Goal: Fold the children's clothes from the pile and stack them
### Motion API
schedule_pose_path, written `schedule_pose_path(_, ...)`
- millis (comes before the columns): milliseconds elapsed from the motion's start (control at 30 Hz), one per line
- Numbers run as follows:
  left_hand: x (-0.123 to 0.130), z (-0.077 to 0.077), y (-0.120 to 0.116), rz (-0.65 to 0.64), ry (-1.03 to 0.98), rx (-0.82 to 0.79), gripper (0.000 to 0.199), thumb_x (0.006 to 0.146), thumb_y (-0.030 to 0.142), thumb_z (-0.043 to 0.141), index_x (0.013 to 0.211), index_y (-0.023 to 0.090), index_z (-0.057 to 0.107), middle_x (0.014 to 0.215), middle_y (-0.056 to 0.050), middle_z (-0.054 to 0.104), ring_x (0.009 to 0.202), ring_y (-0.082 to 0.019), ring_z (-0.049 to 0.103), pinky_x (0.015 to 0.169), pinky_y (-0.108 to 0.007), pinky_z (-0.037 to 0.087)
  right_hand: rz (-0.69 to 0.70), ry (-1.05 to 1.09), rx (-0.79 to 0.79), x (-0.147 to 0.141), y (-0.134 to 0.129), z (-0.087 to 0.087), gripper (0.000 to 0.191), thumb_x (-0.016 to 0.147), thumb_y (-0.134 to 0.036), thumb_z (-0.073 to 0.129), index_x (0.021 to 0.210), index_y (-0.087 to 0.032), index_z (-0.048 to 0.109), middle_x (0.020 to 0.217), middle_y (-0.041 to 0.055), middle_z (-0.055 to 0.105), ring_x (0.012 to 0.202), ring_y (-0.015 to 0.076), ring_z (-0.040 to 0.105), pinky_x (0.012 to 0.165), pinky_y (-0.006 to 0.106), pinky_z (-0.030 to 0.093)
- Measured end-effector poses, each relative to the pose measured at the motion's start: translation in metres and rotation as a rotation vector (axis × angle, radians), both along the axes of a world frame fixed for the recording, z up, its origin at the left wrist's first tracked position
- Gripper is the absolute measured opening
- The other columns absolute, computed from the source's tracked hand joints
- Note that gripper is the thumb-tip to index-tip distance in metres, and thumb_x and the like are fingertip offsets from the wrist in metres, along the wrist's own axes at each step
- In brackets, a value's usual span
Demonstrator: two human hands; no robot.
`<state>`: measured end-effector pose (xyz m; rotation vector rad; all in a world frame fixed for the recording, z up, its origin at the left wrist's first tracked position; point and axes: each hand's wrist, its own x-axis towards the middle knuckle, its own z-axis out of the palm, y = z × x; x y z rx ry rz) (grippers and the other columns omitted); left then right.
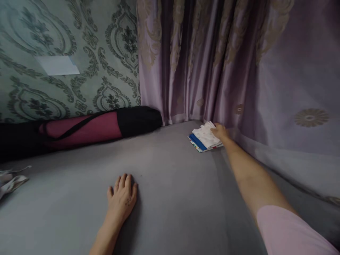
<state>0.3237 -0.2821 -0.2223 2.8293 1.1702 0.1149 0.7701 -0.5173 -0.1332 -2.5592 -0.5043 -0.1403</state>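
Right hand [220,131] observed in contact with the right side of a folded white cloth [205,136], its fingers partly concealed, so whether they are clamped on it cannot be determined; the cloth lies over a blue folded piece [198,142] and a multicoloured one [200,151], the stack resting on the grey bed [170,184] near the purple curtain [196,81]. Left hand [123,196] noted palm down on the bed, fingers spread, well apart from the stack. Long maroon-and-black bag [98,131] lies along the patterned wall [90,46], left of the curtain
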Motion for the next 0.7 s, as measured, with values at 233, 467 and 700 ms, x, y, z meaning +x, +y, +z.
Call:
schedule_pose_path(233,0.000,-0.002,0.001,-0.003,0.006,-0.006,0.055,0.096,0.034,0.021,0.140,0.009,0.043,0.149,-0.017,0.037,0.140,-0.031,0.030,0.110,-0.056,0.024,0.078,-0.225,-0.262,-0.030,0.022,-0.028,0.048,0.097,-0.032,0.032,0.140,-0.014,0.043,0.149,0.0152,0.038,0.139,0.0301,0.027,0.112,0.056,0.014)
schedule_pose_path(467,0.000,-0.001,0.000,0.000,-0.002,-0.002,0.054,0.096,0.035,0.022,0.140,0.010,0.043,0.150,-0.016,0.037,0.140,-0.030,0.029,0.110,-0.055,0.023,0.111,0.006,-0.380,-0.027,0.033,-0.033,0.065,0.095,-0.056,0.010,0.148,-0.025,0.031,0.159,0.0077,0.018,0.145,0.0353,0.006,0.105,0.073,0.005)
schedule_pose_path(700,-0.001,-0.002,0.002,-0.009,-0.005,-0.011,0.055,0.096,0.035,0.023,0.140,0.009,0.043,0.150,-0.016,0.036,0.140,-0.031,0.029,0.110,-0.056,0.023,0.093,0.083,-0.424,-0.017,0.034,-0.048,0.066,0.093,-0.061,0.010,0.150,-0.031,0.024,0.160,0.0027,0.013,0.145,0.0359,0.002,0.107,0.071,0.004)
